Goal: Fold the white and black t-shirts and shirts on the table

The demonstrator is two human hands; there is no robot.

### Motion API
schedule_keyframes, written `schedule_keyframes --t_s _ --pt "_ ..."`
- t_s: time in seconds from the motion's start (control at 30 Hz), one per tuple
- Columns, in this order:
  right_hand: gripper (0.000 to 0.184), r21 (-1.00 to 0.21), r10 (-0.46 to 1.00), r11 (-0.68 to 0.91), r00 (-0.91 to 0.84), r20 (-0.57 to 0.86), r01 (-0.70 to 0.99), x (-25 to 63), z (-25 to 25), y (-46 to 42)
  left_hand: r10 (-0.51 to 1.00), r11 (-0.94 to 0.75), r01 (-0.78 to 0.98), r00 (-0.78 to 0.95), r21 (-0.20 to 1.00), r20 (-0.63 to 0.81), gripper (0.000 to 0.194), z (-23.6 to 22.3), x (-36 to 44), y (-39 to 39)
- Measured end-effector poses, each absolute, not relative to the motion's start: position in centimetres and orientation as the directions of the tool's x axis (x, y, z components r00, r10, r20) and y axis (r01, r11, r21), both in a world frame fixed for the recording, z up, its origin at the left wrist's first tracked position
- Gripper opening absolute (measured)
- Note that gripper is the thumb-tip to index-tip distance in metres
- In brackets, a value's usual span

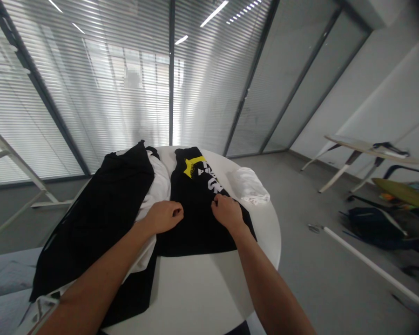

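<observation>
A folded black garment (202, 228) with a yellow and white print lies on the round white table (202, 284). Over its left part is my left hand (165, 217), its fingers curled into a loose fist with a gap visible inside the curl. My right hand (227, 211) rests on or just above the garment's right part, beside the white lettering. Its fingers are bent together, and whether they pinch any cloth is hidden. To the left, a large black garment (101, 209) is spread out, with white cloth (160, 179) showing along its right side.
A folded white cloth (249, 186) sits at the table's right edge. A white metal frame (21, 172) stands at left. On the right are a white pole (373, 267), a dark chair (377, 228) and a wooden-topped table (366, 145). Glass partitions with blinds (125, 93) rise behind.
</observation>
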State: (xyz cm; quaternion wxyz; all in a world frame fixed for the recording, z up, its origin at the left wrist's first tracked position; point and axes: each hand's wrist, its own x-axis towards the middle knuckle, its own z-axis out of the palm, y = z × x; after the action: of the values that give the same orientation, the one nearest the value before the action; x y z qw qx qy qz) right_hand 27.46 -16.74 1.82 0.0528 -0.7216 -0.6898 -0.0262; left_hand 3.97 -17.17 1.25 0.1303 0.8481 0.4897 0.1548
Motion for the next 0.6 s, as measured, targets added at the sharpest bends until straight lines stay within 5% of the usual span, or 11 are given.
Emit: schedule_keyframes --t_s 0.13,0.27,0.43,0.6 --pt "0.031 -0.060 0.964 -0.058 0.071 0.256 0.997 27.5 1.2 -16.6 0.882 -0.467 0.863 0.439 0.194 0.171 0.025 0.9 4.3 -17.0" --pt "0.037 -0.045 0.941 -0.080 0.091 0.327 0.996 27.9 0.6 -16.4 0.906 -0.422 0.883 0.408 0.204 0.112 0.027 0.6 4.2 -16.8" --pt "0.045 -0.008 0.919 -0.138 0.131 0.372 0.990 28.1 -0.1 -16.1 0.891 -0.431 0.743 0.440 0.513 0.112 0.029 0.9 4.2 -17.0" --pt "0.049 -0.037 0.898 -0.238 0.234 0.374 0.971 28.4 -0.6 -16.0 0.966 -0.201 0.458 0.238 0.866 0.099 0.033 1.8 4.1 -16.7"
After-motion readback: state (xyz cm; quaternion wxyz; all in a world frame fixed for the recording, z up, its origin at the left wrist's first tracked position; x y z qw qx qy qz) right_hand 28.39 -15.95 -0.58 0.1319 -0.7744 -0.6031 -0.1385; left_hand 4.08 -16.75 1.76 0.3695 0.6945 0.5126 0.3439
